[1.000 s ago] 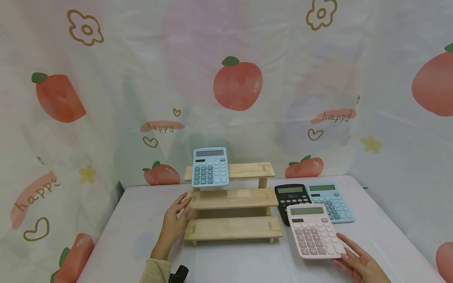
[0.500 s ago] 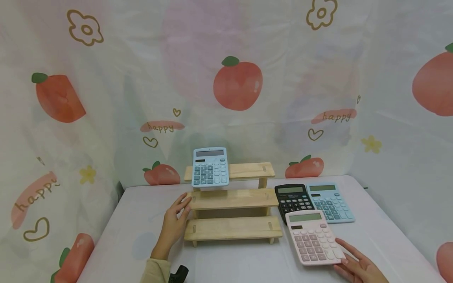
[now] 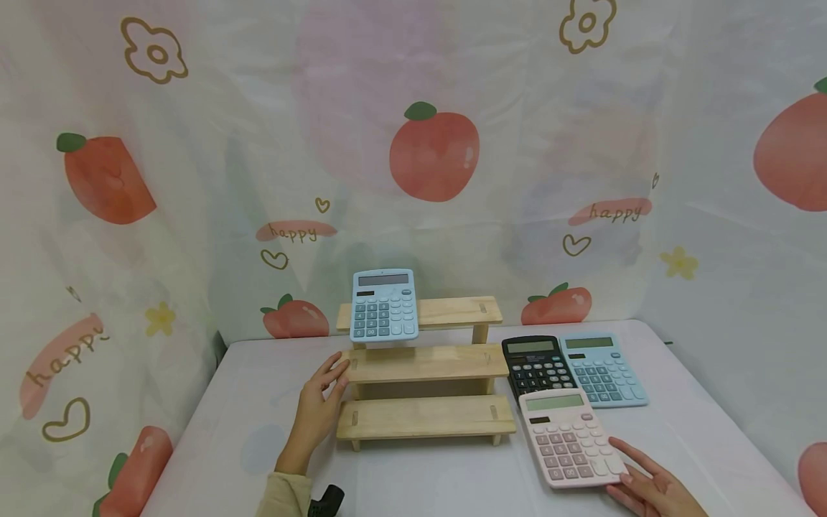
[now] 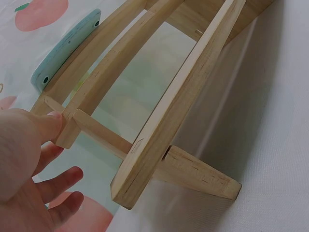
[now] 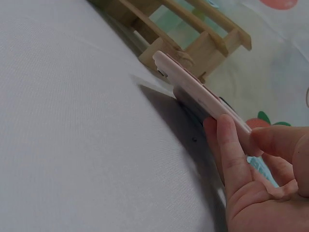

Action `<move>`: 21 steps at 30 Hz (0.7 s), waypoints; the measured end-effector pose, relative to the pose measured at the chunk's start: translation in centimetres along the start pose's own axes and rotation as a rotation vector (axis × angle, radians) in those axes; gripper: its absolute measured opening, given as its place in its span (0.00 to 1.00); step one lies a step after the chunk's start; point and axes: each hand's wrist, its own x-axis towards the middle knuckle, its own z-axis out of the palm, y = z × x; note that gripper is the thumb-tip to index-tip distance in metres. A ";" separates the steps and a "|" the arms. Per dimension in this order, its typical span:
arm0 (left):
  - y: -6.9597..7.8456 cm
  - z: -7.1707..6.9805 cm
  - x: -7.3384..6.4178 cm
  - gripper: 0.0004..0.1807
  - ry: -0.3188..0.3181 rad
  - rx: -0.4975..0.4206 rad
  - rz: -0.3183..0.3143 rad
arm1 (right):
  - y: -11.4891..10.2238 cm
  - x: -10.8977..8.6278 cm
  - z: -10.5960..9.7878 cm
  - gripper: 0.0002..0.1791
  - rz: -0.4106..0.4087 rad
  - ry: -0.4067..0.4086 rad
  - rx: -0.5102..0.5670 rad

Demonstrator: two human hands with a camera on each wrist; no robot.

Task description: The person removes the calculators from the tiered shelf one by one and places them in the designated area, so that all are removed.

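My right hand (image 3: 655, 488) pinches a pink calculator (image 3: 568, 438) by its lower right corner. In the right wrist view the calculator (image 5: 205, 94) appears edge-on, tilted, its shadow on the cloth below; the thumb is on one face and fingers on the other. My left hand (image 3: 318, 409) holds the left end of the middle board of a three-tier wooden rack (image 3: 426, 365), thumb and index finger at the board's end (image 4: 70, 130). A blue calculator (image 3: 384, 305) leans at the left of the top tier.
Right of the rack lie a black calculator (image 3: 536, 362) and another blue calculator (image 3: 604, 370); the pink one overlaps the black one's lower part in the head view. A white cloth (image 3: 413, 481) covers the table. A printed fruit curtain (image 3: 491, 251) stands behind and at both sides.
The pink calculator has come down and slightly left in the head view with my right hand, uncovering more of the black calculator. The left hand and rack stay put.
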 end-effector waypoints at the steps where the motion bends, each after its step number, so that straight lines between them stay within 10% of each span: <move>1: 0.0 0.0 0.0 0.21 0.000 0.000 0.000 | 0.0 0.0 0.0 0.18 -0.001 -0.003 0.002; 21: -0.1 0.0 0.1 0.21 0.004 -0.005 0.000 | -0.4 0.4 -0.4 0.18 0.008 0.028 0.009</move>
